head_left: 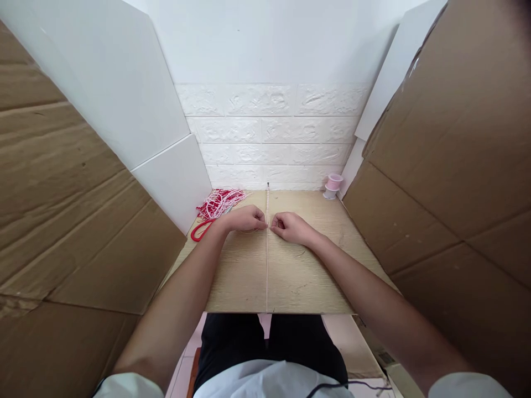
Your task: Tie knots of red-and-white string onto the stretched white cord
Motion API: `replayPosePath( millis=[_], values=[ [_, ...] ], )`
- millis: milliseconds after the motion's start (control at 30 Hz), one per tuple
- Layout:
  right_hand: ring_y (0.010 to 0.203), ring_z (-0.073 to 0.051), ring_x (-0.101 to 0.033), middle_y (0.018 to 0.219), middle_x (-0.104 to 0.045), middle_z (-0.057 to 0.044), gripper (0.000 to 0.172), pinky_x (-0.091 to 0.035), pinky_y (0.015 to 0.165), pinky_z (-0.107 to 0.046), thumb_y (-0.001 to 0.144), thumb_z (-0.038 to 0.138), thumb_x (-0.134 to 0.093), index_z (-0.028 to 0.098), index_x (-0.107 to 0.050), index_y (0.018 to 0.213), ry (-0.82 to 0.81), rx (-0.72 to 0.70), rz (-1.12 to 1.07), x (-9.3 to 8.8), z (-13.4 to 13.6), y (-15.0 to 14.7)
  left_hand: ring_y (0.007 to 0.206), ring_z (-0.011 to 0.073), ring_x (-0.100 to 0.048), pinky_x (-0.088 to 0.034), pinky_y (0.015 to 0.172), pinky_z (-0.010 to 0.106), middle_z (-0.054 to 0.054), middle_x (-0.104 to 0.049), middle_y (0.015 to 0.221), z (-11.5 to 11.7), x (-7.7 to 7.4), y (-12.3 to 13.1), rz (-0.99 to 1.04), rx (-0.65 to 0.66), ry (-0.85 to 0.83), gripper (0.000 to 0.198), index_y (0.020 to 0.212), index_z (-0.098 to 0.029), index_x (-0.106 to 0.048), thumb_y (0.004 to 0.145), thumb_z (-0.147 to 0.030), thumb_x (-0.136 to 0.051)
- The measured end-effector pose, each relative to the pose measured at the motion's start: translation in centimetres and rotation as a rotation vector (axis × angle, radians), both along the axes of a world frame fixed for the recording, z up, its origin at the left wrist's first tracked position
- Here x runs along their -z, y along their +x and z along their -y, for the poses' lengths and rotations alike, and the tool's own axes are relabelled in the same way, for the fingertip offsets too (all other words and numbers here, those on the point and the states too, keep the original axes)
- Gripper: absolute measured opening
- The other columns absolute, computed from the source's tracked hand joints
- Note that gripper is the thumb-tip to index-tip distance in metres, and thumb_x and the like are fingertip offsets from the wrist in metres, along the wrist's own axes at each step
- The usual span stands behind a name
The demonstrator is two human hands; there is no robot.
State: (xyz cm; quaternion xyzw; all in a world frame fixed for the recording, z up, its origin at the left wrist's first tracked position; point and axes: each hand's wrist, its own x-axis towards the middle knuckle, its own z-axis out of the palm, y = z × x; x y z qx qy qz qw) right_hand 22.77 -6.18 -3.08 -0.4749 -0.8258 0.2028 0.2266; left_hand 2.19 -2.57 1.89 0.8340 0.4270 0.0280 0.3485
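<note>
A thin pale cord point(267, 276) runs down the middle of the table from a small nail point(267, 184) at the back to the front edge. Its upper stretch, a braided or knotted pink-white band point(267, 203), looks thicker. From the left, my left hand point(250, 218) meets the cord, fingertips pinched on it at the lower end of the band. Close by on the other side, my right hand point(289, 227) is closed in a pinch on what seems a thin strand, too fine to see clearly. A loose strand loops below my left hand.
A heap of red and pink-white cord point(222, 202) lies at the back left, with red-handled scissors point(202, 230) beside it. Two stacked spools, pink point(334, 181) over grey point(330, 193), stand at the back right. Cardboard walls point(452, 166) flank the wooden table point(315, 282).
</note>
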Motion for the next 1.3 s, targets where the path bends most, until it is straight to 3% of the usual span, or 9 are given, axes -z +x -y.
replayPosePath(
  millis=[467, 600, 800, 1300],
  values=[
    [0.066, -0.011, -0.052, 0.076, -0.064, 0.000, 0.006, -0.032, 0.060, -0.022, 0.083, 0.020, -0.058, 0.017, -0.063, 0.085, -0.061, -0.014, 0.008, -0.3, -0.1, 0.5, 0.049, 0.0108, -0.040, -0.026, 0.048, 0.026, -0.002, -0.049, 0.052, 0.1, -0.1, 0.0, 0.077, -0.060, -0.029, 0.024, 0.059, -0.016, -0.061, 0.067, -0.039, -0.064],
    [0.067, -0.012, -0.052, 0.076, -0.063, 0.000, 0.021, -0.032, 0.062, -0.023, 0.083, 0.031, -0.064, 0.018, -0.063, 0.099, -0.002, 0.037, -0.012, 0.1, 0.0, 0.0, 0.047, 0.0100, -0.038, -0.025, 0.047, 0.027, -0.002, -0.046, 0.051, 0.2, -0.1, 0.1, 0.088, -0.060, -0.047, 0.022, 0.061, -0.016, -0.061, 0.068, -0.037, -0.063],
    [0.071, -0.012, -0.051, 0.079, -0.063, -0.001, 0.012, -0.031, 0.063, -0.024, 0.085, 0.029, -0.061, 0.018, -0.065, 0.082, 0.049, 0.060, -0.001, 0.4, -0.2, -0.9, 0.045, 0.0098, -0.038, -0.023, 0.044, 0.026, -0.003, -0.045, 0.051, 0.2, 0.0, 0.2, 0.099, -0.050, -0.081, 0.017, 0.063, -0.016, -0.060, 0.067, -0.032, -0.059],
    [0.075, -0.016, -0.052, 0.078, -0.063, -0.003, 0.015, -0.032, 0.070, -0.026, 0.085, 0.021, -0.053, 0.018, -0.057, 0.070, 0.091, 0.009, 0.135, -0.1, -0.2, -0.8, 0.047, 0.0111, -0.038, -0.025, 0.046, 0.028, -0.002, -0.043, 0.051, 0.3, -0.1, 0.4, 0.041, -0.091, 0.000, 0.017, 0.058, -0.018, -0.054, 0.067, -0.032, -0.056]
  ],
)
